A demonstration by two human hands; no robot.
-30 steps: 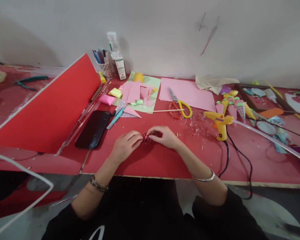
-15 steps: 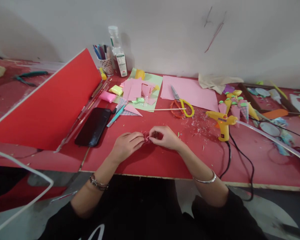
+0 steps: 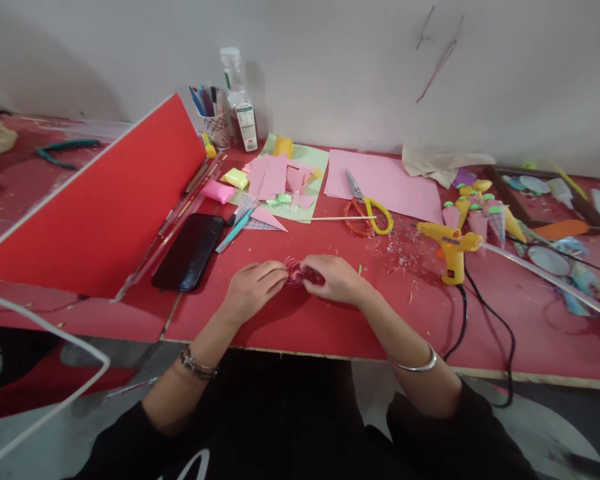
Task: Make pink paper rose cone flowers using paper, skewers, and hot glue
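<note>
A small pink coil of thin strands (image 3: 293,273), perhaps paper strip, is held just above the red table between my two hands. My left hand (image 3: 255,287) pinches the coil's left edge, thumb and fingers closed together. At its right edge, my right hand (image 3: 333,277) has thumb and forefinger bent in a pinch against the coil. What exactly lies between those fingertips is too small to make out. Beyond the hands lie scissors (image 3: 379,215) with yellow and orange handles, and a thin white stick (image 3: 335,219).
A black phone (image 3: 189,252) lies left, beside a leaning red board (image 3: 110,207). To the right, a yellow glue gun (image 3: 450,250) stands with its cable hanging over the table edge. Pink paper sheets (image 3: 405,187), a bottle (image 3: 243,120) and small cone shapes (image 3: 480,215) sit farther back.
The coil's loops look a little looser and wider. My right hand has shifted slightly to the right, while my left hand stays nearly in place.
</note>
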